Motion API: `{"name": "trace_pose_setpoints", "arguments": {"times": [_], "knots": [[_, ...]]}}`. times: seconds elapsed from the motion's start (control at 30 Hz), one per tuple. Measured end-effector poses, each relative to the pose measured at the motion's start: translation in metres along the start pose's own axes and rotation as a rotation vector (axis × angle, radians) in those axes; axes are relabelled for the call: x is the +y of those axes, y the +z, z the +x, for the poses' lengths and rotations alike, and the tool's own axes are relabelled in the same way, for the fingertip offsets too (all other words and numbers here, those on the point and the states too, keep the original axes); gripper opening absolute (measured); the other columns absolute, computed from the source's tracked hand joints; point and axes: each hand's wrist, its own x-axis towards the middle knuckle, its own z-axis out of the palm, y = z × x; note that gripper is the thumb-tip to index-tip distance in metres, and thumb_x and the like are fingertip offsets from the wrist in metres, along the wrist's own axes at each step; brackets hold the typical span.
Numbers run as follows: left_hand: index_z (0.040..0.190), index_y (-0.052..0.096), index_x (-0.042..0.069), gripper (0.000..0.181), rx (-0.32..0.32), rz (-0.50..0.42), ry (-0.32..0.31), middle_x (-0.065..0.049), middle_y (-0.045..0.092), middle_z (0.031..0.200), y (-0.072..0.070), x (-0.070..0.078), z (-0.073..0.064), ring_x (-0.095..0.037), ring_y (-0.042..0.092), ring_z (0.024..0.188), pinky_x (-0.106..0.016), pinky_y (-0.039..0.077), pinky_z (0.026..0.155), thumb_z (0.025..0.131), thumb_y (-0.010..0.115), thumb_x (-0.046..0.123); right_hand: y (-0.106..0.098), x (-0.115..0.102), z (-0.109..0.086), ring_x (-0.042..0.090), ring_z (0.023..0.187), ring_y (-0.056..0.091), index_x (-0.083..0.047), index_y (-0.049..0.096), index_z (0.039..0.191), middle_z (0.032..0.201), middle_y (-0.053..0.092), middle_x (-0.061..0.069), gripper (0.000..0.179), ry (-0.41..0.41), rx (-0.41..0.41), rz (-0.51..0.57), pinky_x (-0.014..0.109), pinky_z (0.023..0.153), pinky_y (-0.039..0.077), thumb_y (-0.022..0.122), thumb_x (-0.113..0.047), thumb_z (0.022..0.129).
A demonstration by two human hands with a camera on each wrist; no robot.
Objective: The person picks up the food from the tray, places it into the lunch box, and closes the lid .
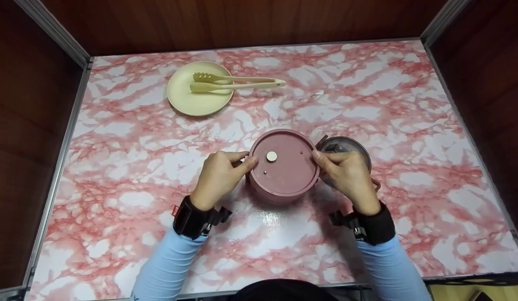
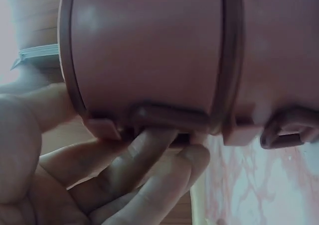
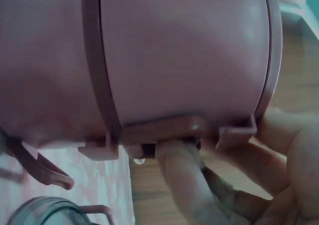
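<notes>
A round pink stacked food container point(image 1: 284, 179) stands in the middle of the table, topped by a pink lid with a small pale round knob point(image 1: 271, 156). My left hand point(image 1: 219, 177) holds its left side, thumb at the lid's rim and fingers curled under a side handle point(image 2: 169, 116). On the opposite side my right hand point(image 1: 346, 173) grips likewise, its fingers under the matching handle point(image 3: 164, 129). Both wrist views show the upper tier point(image 2: 149, 46) directly over a lower tier point(image 2: 284, 51), with a dark band between them.
Just right of the container, partly behind my right hand, sits a round see-through lid point(image 1: 354, 145) with a side handle. At the back left, a pale yellow plate point(image 1: 187, 102) bears tongs point(image 1: 250, 85) whose handle end juts past its rim. Wooden panels enclose the table's sides and back.
</notes>
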Motion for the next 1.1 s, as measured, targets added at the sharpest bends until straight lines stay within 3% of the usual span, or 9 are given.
{"name": "trace_pose_setpoints", "arguments": {"times": [0.2, 0.37, 0.43, 0.53, 0.63, 0.77, 0.97, 1.1], "knots": [[0.108, 0.079, 0.017, 0.031, 0.050, -0.015, -0.036, 0.003, 0.074, 0.102, 0.002, 0.002, -0.001, -0.010, 0.067, 0.092, -0.036, 0.053, 0.082, 0.092, 0.070, 0.043, -0.001, -0.003, 0.001, 0.012, 0.093, 0.069, -0.017, 0.082, 0.092, 0.093, 0.075, -0.001, 0.028, -0.024, 0.003, -0.010, 0.018, 0.079, 0.051, 0.066, -0.040, 0.095], [0.116, 0.075, 0.013, 0.040, 0.046, -0.058, -0.035, 0.000, 0.074, 0.098, 0.008, -0.004, -0.002, -0.015, 0.068, 0.086, -0.038, 0.052, 0.078, 0.093, 0.067, 0.045, 0.003, 0.004, -0.004, 0.013, 0.095, 0.069, -0.014, 0.079, 0.106, 0.098, 0.075, 0.000, 0.036, 0.001, 0.063, 0.001, 0.024, 0.081, 0.053, 0.065, -0.045, 0.094], [0.128, 0.067, 0.009, 0.049, 0.019, -0.082, -0.054, -0.006, 0.072, 0.107, 0.011, -0.007, -0.004, -0.020, 0.067, 0.093, -0.040, 0.052, 0.084, 0.096, 0.063, 0.046, 0.004, 0.008, -0.007, 0.015, 0.104, 0.067, -0.013, 0.075, 0.116, 0.108, 0.073, 0.002, 0.043, 0.020, 0.041, -0.009, 0.029, 0.089, 0.052, 0.061, -0.048, 0.096], [0.147, 0.047, 0.006, 0.065, -0.046, -0.151, -0.117, -0.015, 0.060, 0.134, 0.015, -0.012, -0.006, -0.030, 0.061, 0.115, -0.042, 0.047, 0.099, 0.099, 0.055, 0.049, 0.004, 0.015, -0.011, 0.021, 0.119, 0.059, -0.009, 0.067, 0.128, 0.124, 0.067, 0.008, 0.051, 0.054, -0.057, 0.009, 0.038, 0.102, 0.045, 0.048, -0.049, 0.102], [0.155, 0.028, 0.007, 0.074, -0.130, -0.247, -0.186, -0.014, 0.036, 0.155, 0.017, -0.016, -0.009, -0.032, 0.043, 0.136, -0.041, 0.032, 0.113, 0.101, 0.047, 0.054, 0.005, 0.019, -0.016, 0.025, 0.127, 0.052, -0.004, 0.063, 0.132, 0.130, 0.063, 0.012, 0.057, 0.119, -0.163, 0.085, 0.043, 0.108, 0.038, 0.036, -0.048, 0.106], [0.156, 0.019, 0.001, 0.073, -0.212, -0.306, -0.204, -0.016, 0.023, 0.160, 0.022, -0.019, -0.010, -0.027, 0.024, 0.146, -0.036, 0.017, 0.119, 0.105, 0.034, 0.052, 0.009, 0.022, -0.022, 0.024, 0.129, 0.051, -0.002, 0.061, 0.132, 0.132, 0.061, 0.013, 0.065, 0.197, -0.239, 0.221, 0.041, 0.109, 0.038, 0.029, -0.051, 0.106], [0.153, 0.020, -0.006, 0.068, -0.229, -0.349, -0.195, -0.019, 0.016, 0.161, 0.028, -0.019, -0.011, -0.024, 0.017, 0.148, -0.034, 0.012, 0.119, 0.108, 0.029, 0.045, 0.016, 0.016, -0.024, 0.025, 0.122, 0.058, 0.005, 0.057, 0.133, 0.131, 0.061, 0.018, 0.066, 0.237, -0.259, 0.484, 0.036, 0.101, 0.046, 0.037, -0.052, 0.104], [0.152, 0.020, -0.005, 0.073, -0.221, -0.367, -0.197, -0.018, 0.015, 0.161, 0.030, -0.018, -0.013, -0.023, 0.016, 0.148, -0.033, 0.012, 0.119, 0.107, 0.029, 0.050, 0.018, 0.014, -0.025, 0.024, 0.120, 0.060, 0.006, 0.058, 0.131, 0.128, 0.062, 0.019, 0.063, 0.214, -0.240, 0.521, 0.035, 0.099, 0.048, 0.036, -0.047, 0.106]]}}
